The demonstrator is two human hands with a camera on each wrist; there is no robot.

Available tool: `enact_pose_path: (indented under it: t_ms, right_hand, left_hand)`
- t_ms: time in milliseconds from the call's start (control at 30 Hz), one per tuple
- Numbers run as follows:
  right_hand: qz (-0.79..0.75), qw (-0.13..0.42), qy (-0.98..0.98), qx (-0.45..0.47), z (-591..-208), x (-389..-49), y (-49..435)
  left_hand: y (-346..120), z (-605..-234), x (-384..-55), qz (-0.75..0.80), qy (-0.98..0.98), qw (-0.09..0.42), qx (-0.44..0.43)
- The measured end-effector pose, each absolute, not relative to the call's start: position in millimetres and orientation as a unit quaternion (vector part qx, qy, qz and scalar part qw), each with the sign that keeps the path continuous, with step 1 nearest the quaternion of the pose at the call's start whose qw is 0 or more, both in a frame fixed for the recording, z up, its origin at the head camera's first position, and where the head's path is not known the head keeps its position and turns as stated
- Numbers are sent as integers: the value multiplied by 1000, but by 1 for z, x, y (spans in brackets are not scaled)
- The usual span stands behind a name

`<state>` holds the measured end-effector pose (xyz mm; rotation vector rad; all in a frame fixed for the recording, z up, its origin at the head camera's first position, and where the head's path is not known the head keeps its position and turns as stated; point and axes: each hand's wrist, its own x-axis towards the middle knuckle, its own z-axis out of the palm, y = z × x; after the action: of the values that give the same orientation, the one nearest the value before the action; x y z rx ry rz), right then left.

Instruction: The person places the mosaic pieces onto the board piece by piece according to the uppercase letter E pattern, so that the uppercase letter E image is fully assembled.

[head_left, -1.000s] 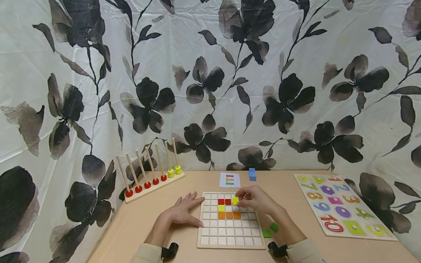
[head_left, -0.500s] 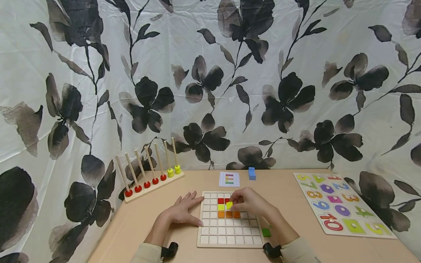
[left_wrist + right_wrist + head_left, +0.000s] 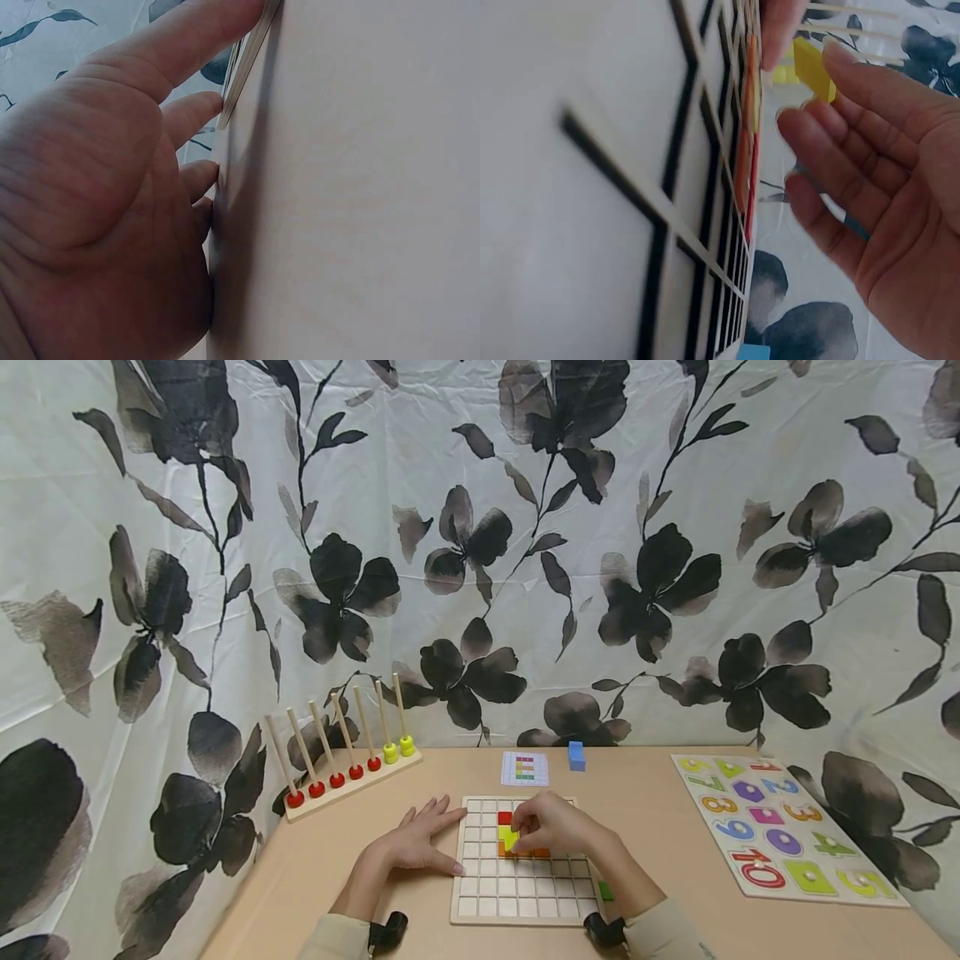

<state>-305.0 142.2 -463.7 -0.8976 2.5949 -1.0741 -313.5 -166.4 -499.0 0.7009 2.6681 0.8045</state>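
Observation:
My right hand pinches a yellow square tile between thumb and fingertips. In the right wrist view the tile is tilted and clear of the wooden grid board. The head view shows it over the colored rows, overlapping the yellow tile set in the second row. A red tile shows in the row above, and orange tiles lie in the row below; the hand hides part of these rows. My left hand lies spread at the board's left side, thumb and index fingertip at its edge.
A green tile lies by the board's right edge, partly behind my forearm. Behind the board are a pattern card and a blue block. A peg stand with beads stands left, a number puzzle right.
My right hand has moved left and a little toward me with the yellow tile, from the right end of the red row to the left part of the yellow row. My left hand stays put.

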Motion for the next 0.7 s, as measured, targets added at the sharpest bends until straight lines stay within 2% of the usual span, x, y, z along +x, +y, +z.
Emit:
enact_pose_path:
  t_ms: [700]
  right_hand:
    - [-318,121,883,-324,-469,-295,131]
  left_hand:
    - [-168,-499,-314,275,920,129,246]
